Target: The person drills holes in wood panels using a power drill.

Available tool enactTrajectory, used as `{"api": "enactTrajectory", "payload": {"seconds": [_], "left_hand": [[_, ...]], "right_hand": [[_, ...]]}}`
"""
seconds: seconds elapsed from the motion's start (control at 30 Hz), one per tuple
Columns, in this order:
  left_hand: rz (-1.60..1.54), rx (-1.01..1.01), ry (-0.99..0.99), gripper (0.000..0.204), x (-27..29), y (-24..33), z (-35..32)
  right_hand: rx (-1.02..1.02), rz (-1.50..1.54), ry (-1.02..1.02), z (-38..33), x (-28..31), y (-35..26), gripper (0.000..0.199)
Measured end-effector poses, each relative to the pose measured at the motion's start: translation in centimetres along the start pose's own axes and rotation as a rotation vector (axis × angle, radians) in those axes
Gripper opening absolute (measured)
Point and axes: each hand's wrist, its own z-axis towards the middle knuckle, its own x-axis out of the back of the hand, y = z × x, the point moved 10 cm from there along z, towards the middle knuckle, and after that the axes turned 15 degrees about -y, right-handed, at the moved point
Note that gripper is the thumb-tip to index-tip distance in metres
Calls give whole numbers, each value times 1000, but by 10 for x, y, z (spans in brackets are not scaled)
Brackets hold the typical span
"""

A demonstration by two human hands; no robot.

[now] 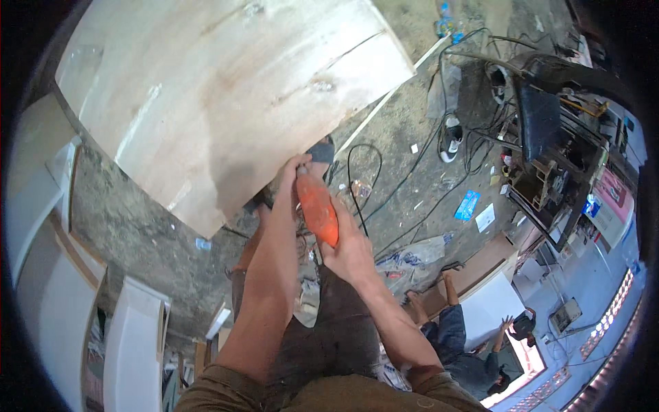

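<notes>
An orange hand-held power tool (318, 209) is held out in front of my legs, close to the near edge of a large pale plywood sheet (226, 89). My right hand (349, 247) wraps round the tool's rear body from the right. At its far end, my left hand (294, 172) is closed round the narrow grey front part. The tool's working end is hidden under it, so its exact kind cannot be told. Below the tool lie my feet, partly covered by my arms and the sheet.
Black cables (412, 178) wind over the stained floor on the right. Beside them are a shoe (451, 139), a blue packet (467, 205) and a black-framed chair-like object (539, 120). White panels (134, 347) stand at the left. Other people (473, 364) are at the lower right.
</notes>
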Motion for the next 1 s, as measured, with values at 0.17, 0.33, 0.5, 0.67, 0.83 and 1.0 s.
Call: {"api": "enactTrajectory", "payload": {"seconds": [0.17,0.33,0.5,0.67,0.83,1.0], "left_hand": [[336,-4,-108,27,12,10,-43],[963,-26,65,33,54,62,-158],[867,-280,89,26,34,156,-328],[899,-478,140,27,-19,241,-457],[891,-782,186,28,-110,276,-503],[741,-933,133,24,-201,240,-432]], "right_hand": [[44,62,1,-71,16,-5,72],[-110,16,65,-172,22,35,67],[-418,10,153,-279,5,138,71],[-561,174,272,-362,-25,242,47],[-362,796,69,-380,-58,297,35],[-506,692,232,-349,22,342,36]]}}
